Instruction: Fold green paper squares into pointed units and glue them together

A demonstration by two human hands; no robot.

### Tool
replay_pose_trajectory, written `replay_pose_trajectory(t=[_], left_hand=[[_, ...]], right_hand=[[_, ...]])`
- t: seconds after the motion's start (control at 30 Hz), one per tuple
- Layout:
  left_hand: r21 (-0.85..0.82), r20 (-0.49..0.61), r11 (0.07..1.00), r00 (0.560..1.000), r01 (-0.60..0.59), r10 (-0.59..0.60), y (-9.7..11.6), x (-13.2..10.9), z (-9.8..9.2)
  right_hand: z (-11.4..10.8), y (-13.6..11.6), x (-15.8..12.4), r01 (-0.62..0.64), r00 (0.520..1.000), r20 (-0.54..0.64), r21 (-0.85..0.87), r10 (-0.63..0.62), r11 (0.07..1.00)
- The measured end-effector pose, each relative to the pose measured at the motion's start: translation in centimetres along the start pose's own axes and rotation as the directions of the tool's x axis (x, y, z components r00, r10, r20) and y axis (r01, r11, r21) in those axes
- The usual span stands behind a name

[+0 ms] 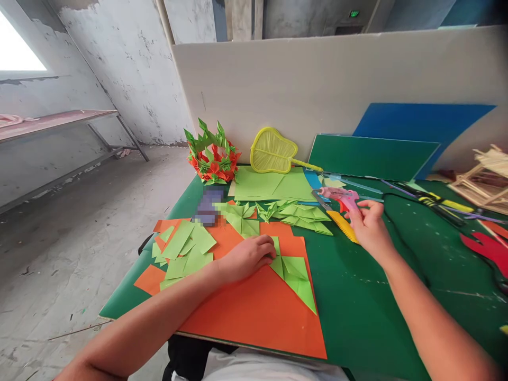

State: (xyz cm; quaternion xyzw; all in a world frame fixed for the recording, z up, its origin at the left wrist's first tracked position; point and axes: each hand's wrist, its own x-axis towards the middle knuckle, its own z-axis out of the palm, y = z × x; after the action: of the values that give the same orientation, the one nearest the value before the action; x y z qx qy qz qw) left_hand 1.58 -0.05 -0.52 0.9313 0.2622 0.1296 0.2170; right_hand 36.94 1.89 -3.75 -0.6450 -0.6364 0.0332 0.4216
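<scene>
My left hand (249,258) rests on a folded green paper piece (296,272) lying on a large orange sheet (254,312); its fingers are bent together over the paper's upper left part, and the fingertips are partly hidden. To the right, my right hand (370,225) is closed on the handle of a pink glue gun (341,197), whose nozzle points left. Beside the gun lies a yellow-handled cutter (344,227). Several folded green paper leaves (304,213) lie beyond the orange sheet, and loose green paper pieces (188,251) are scattered at its left.
At the back stand a red and green paper crown (214,159) and a yellow fan (273,151). Green sheets (278,184) and a green board (373,156) are near the partition. A stick frame (482,180), pliers (436,201) and red pieces (486,246) lie right.
</scene>
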Motion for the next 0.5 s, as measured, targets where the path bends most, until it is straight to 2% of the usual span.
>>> replay_pose_trajectory(t=[0.13,0.23,0.4,0.5], left_hand=[[0.007,-0.01,1.0,1.0,-0.011,0.011,0.1,-0.1,0.0],[-0.009,-0.013,1.0,1.0,-0.014,0.014,0.2,-0.2,-0.1],[-0.018,-0.022,1.0,1.0,-0.017,0.016,0.1,-0.3,-0.1],[-0.026,-0.029,0.999,0.999,-0.027,0.026,0.1,-0.3,0.0]], right_hand=[[0.0,1.8,0.3,-0.143,0.989,-0.003,-0.144,0.145,0.979],[0.2,2.3,0.4,-0.117,0.993,0.004,-0.256,0.122,0.959],[0.5,2.8,0.3,-0.043,0.999,0.016,-0.294,0.05,0.955],[0.1,2.0,0.3,0.026,0.999,-0.022,-0.348,-0.036,0.937]])
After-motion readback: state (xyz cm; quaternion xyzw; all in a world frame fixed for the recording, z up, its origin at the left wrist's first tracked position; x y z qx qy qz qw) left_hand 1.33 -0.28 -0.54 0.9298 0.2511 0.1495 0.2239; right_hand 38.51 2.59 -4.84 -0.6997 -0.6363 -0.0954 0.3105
